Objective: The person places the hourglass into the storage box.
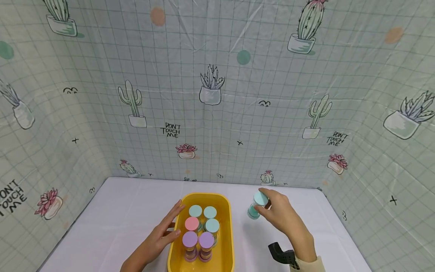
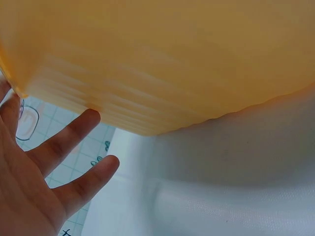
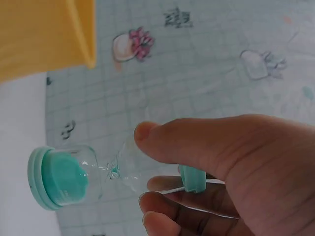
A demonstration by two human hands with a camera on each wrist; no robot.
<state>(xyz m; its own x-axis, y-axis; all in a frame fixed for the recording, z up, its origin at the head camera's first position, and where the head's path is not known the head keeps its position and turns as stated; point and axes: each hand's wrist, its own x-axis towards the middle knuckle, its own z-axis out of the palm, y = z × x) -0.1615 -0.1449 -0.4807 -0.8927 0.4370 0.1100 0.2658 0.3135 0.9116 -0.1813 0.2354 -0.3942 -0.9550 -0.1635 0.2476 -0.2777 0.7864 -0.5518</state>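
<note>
My right hand (image 1: pixel 283 213) grips the upper end of a teal sand timer (image 3: pixel 69 178) to the right of the yellow bin (image 1: pixel 225 251). Teal sand fills the timer's lower bulb, and its upper bulb is clear glass partly covered by my fingers. My left hand (image 1: pixel 157 238) lies along the bin's left side with fingers spread; in the left wrist view some fingertips are close to or touching the outer wall. Inside the bin stand two purple-capped sand timers (image 1: pixel 190 239), one pink-capped timer (image 1: pixel 192 223) and three teal-capped timers (image 1: pixel 210 212).
A white table (image 1: pixel 112 223) carries the bin. Behind and at both sides rise grid-patterned cloth walls (image 1: pixel 217 124) printed with cactus drawings. A black strap (image 1: pixel 283 254) lies by my right wrist, near a beige sleeve (image 1: pixel 309 264).
</note>
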